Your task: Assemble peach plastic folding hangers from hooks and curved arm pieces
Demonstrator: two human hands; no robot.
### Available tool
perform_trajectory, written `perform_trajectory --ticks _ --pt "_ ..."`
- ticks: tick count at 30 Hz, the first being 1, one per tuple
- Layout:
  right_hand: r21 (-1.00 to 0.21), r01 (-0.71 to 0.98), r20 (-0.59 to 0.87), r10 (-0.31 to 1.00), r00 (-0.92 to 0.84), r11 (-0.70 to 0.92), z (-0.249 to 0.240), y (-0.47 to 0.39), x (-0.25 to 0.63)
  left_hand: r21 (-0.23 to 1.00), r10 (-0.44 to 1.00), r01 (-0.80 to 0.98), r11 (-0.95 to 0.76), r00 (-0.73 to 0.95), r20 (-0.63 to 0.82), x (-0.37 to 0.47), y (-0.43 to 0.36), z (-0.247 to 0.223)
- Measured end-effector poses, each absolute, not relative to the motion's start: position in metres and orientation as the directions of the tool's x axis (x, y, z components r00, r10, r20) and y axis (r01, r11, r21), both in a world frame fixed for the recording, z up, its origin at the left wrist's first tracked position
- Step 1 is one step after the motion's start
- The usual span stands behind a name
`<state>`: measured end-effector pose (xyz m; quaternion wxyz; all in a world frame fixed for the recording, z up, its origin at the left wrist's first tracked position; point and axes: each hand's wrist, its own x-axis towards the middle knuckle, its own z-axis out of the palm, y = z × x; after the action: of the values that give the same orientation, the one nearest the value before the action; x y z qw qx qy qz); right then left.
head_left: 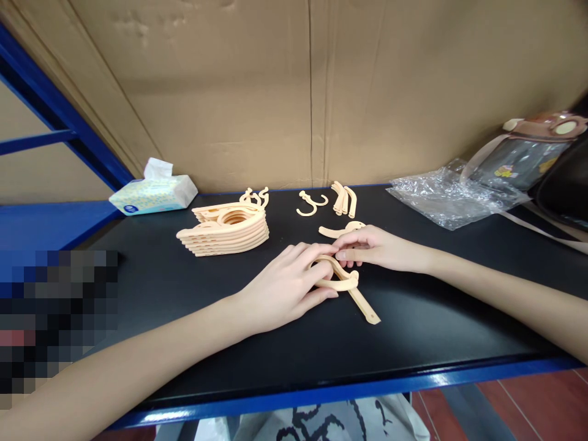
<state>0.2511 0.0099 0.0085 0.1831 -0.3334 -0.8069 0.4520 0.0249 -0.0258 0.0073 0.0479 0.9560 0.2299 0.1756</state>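
On black tabletop [422,324], left hand [285,285] gripping curved cream piece [340,285], right hand [370,248] half-curled at its far edge.

My left hand [289,282] and right hand [367,248]: both bare. Slim, tapered fingers, short-looking nails; finer nail detail too small to tell. Behind the fingers, narrow wrists, smooth and bare. Further back, slender left forearm [156,352] and right forearm [500,291], both bare as far as visible.
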Motion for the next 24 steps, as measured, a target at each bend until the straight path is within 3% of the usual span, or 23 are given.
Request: perform_trajectory --ticks 5,9,14,20,24 --pt "-0.844 0.395 -0.010 0.725 -0.689 0.364 0.006 0.011 0.253 0.169 0.460 0.428 -0.888 0.830 0.316 0.024 -0.025 0.006" --pt "-0.730 0.484 0.039 0.736 -0.676 0.483 0.011 0.011 0.259 0.178 0.481 0.447 -0.877 0.823 0.301 0.025 -0.025 0.008" --pt "-0.397 0.609 0.165 0.706 -0.689 0.687 0.025 0.007 0.267 0.188 0.493 0.456 -0.870 0.814 0.307 0.025 -0.026 0.007" --pt "0.149 0.726 0.283 0.675 -0.682 0.671 0.032 0.010 0.276 0.196 0.500 0.461 -0.866 0.813 0.298 0.024 -0.025 0.005" --pt "0.253 0.726 0.247 0.683 -0.687 0.639 0.036 0.011 0.279 0.203 0.507 0.466 -0.861 0.808 0.299 0.024 -0.025 0.006"
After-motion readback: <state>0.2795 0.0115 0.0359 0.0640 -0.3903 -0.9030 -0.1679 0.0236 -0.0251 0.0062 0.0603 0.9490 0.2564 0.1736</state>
